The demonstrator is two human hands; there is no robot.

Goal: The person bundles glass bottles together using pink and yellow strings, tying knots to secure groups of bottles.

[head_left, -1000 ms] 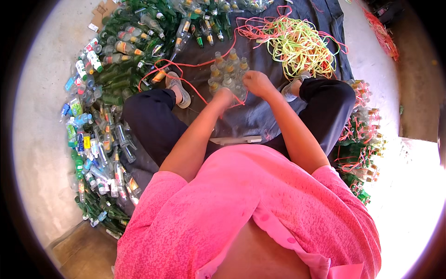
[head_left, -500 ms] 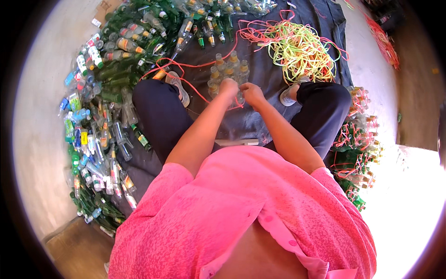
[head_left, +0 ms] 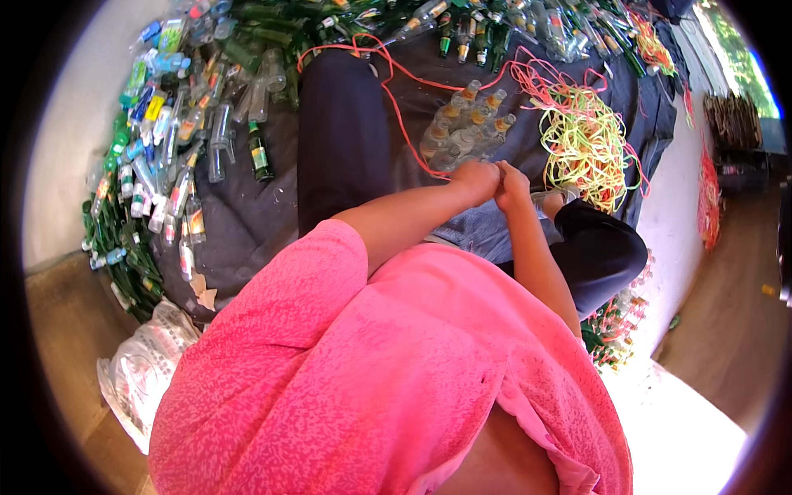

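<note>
Clear bottles (head_left: 469,132) stand bunched on the dark sheet (head_left: 239,227). Just this side of them, left hand (head_left: 477,182) and right hand (head_left: 512,185) meet; I can't tell what the curled fingers hold. Left of the bottles runs red strap (head_left: 399,113).

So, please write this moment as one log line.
left hand, right hand: close together, grip unclear; red strap: runs to left hand; clear bottles: clustered beyond hands; yellow-green strap pile: right of bottles

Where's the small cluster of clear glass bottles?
In the head view, the clear glass bottle cluster sits right of centre, beyond the left hand and left of the tangled yellow-red strap pile.
</note>
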